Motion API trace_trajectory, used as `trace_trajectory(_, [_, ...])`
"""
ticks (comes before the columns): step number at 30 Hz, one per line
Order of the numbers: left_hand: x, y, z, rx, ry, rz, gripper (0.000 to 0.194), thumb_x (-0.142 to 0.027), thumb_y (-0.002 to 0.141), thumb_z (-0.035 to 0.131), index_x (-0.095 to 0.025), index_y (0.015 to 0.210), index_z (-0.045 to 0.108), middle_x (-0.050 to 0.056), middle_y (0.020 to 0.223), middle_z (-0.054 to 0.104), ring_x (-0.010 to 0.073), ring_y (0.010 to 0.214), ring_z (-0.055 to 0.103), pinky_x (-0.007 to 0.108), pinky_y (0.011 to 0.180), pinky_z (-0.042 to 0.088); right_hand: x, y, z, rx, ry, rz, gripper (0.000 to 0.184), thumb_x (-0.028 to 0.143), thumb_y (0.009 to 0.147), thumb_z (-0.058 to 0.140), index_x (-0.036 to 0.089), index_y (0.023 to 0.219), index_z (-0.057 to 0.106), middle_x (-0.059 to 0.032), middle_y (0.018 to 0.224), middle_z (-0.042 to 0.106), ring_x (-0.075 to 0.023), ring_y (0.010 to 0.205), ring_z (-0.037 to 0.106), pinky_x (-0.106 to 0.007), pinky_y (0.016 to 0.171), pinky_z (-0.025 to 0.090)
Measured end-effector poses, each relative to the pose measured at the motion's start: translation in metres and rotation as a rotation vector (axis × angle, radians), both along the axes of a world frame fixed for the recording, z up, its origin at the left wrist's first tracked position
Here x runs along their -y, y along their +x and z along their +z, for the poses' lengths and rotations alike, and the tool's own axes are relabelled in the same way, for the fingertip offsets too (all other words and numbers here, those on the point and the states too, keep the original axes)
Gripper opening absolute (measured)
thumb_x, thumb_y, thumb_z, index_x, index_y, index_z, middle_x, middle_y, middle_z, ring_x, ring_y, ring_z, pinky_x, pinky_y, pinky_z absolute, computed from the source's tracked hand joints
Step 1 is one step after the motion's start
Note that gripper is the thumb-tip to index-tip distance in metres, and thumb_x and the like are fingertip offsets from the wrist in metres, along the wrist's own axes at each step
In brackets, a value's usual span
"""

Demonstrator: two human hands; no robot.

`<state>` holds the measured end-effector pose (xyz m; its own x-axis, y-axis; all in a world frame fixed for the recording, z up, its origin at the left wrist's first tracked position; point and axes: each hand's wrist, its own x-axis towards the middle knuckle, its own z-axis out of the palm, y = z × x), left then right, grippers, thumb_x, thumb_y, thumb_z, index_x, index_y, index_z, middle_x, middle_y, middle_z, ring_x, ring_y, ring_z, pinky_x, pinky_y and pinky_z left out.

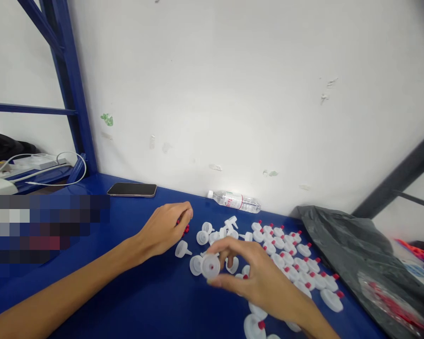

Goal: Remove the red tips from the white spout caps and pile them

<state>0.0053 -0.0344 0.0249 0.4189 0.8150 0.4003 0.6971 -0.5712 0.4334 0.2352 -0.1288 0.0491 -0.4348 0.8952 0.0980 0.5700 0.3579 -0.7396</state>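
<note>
My right hand (247,270) pinches a round white plastic nozzle cap (210,266) between thumb and fingers, its hollow underside facing me and a small red spot at its centre. My left hand (167,228) is curled over a little heap of small red tips (186,229) on the blue table. Its fingertips are hidden, so what they hold cannot be made out. Between the hands lie several loose white nozzle caps (202,237) without red tips. Under and beyond my right hand are many white caps with red tips (289,247), spread over the right side.
A clear plastic bottle (235,201) lies against the white wall, and a phone (132,189) rests at the back left of the blue table (144,301). To the right is a dark grey plastic bag (339,240) with a clear packet of red pieces (392,303).
</note>
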Motion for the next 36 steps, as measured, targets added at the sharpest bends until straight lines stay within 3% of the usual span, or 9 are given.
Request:
trace_trajectory(3, [0.011, 0.001, 0.001, 0.012, 0.027, -0.185, 0.023, -0.03, 0.1, 0.038, -0.021, 0.09, 0.056, -0.003, 0.071, 0.059, 0.0142, 0.062, 0.052, 0.029, 0.064, 0.036, -0.006, 0.002, 0.0, -0.205, -0.02, -0.068, 0.047, 0.037, 0.09, 0.069, 0.038, 0.135, 0.055, 0.0008, 0.113, 0.067, -0.0163, 0.092, 0.064, -0.032, 0.083, 0.053])
trace_trajectory(6, [0.022, 0.002, 0.0, -0.014, 0.086, -0.344, 0.019, -0.034, 0.097, 0.046, -0.021, 0.102, 0.057, -0.002, 0.076, 0.059, 0.0144, 0.066, 0.054, 0.028, 0.063, 0.036, -0.008, -0.001, -0.005, -0.363, -0.086, -0.079, 0.05, 0.041, 0.093, 0.066, 0.036, 0.14, 0.052, -0.0029, 0.121, 0.063, -0.0166, 0.095, 0.066, -0.032, 0.084, 0.056])
trace_trajectory(10, [0.027, 0.008, -0.007, -0.06, 0.136, -0.368, 0.018, -0.039, 0.093, 0.055, -0.021, 0.096, 0.055, -0.003, 0.08, 0.061, 0.014, 0.068, 0.055, 0.028, 0.061, 0.032, -0.008, -0.007, -0.01, -0.457, -0.097, -0.037, 0.04, 0.042, 0.094, 0.065, 0.032, 0.132, 0.06, -0.0035, 0.121, 0.064, -0.0183, 0.103, 0.067, -0.031, 0.087, 0.056])
trace_trajectory(13, [0.024, 0.012, -0.014, -0.066, 0.173, -0.372, 0.021, -0.034, 0.099, 0.047, -0.02, 0.084, 0.052, -0.003, 0.075, 0.06, 0.0123, 0.063, 0.053, 0.028, 0.058, 0.03, -0.009, -0.01, -0.013, -0.366, 0.033, -0.095, 0.034, 0.042, 0.092, 0.068, 0.033, 0.124, 0.064, -0.001, 0.119, 0.069, -0.0173, 0.096, 0.068, -0.031, 0.085, 0.056])
trace_trajectory(17, [0.02, 0.013, -0.016, -0.069, 0.183, -0.362, 0.027, -0.031, 0.105, 0.037, -0.02, 0.09, 0.056, -0.002, 0.079, 0.064, 0.0121, 0.065, 0.056, 0.027, 0.057, 0.028, -0.01, -0.008, -0.017, -0.146, 0.219, -0.216, 0.029, 0.044, 0.094, 0.063, 0.036, 0.122, 0.063, 0.0031, 0.109, 0.074, -0.0176, 0.09, 0.068, -0.034, 0.085, 0.053])
trace_trajectory(21, [0.022, 0.011, -0.016, -0.109, 0.213, -0.36, 0.025, -0.032, 0.104, 0.039, -0.019, 0.09, 0.055, -0.002, 0.078, 0.062, 0.0125, 0.064, 0.054, 0.028, 0.057, 0.028, -0.008, -0.008, -0.022, -0.03, 0.272, -0.252, 0.037, 0.047, 0.092, 0.065, 0.039, 0.127, 0.058, 0.0045, 0.113, 0.072, -0.019, 0.093, 0.067, -0.037, 0.088, 0.051])
trace_trajectory(25, [0.024, 0.01, -0.015, -0.134, 0.226, -0.422, 0.023, -0.027, 0.104, 0.036, -0.02, 0.09, 0.052, -0.002, 0.08, 0.059, 0.0124, 0.064, 0.049, 0.028, 0.058, 0.026, -0.009, -0.009, -0.02, -0.115, 0.268, -0.24, 0.024, 0.044, 0.09, 0.068, 0.034, 0.112, 0.064, 0.0049, 0.101, 0.074, -0.0169, 0.086, 0.067, -0.031, 0.08, 0.052])
trace_trajectory(30, [0.025, 0.015, -0.005, 0.115, -0.036, -0.482, 0.034, -0.033, 0.106, 0.032, -0.019, 0.078, 0.045, -0.005, 0.071, 0.045, 0.0104, 0.061, 0.038, 0.028, 0.06, 0.027, -0.013, -0.004, -0.012, -0.169, 0.293, -0.205, 0.021, 0.036, 0.091, 0.069, 0.033, 0.112, 0.067, 0.0058, 0.103, 0.076, -0.0158, 0.097, 0.069, -0.028, 0.088, 0.051])
trace_trajectory(36, [0.028, 0.023, 0.004, 0.49, -0.634, -0.567, 0.044, -0.049, 0.102, 0.041, -0.02, 0.069, 0.038, -0.006, 0.064, 0.031, 0.0098, 0.058, 0.026, 0.027, 0.054, 0.023, -0.01, -0.008, -0.017, -0.162, 0.412, -0.231, 0.024, 0.032, 0.093, 0.066, 0.034, 0.117, 0.067, 0.0051, 0.109, 0.075, -0.0174, 0.103, 0.07, -0.027, 0.089, 0.053])
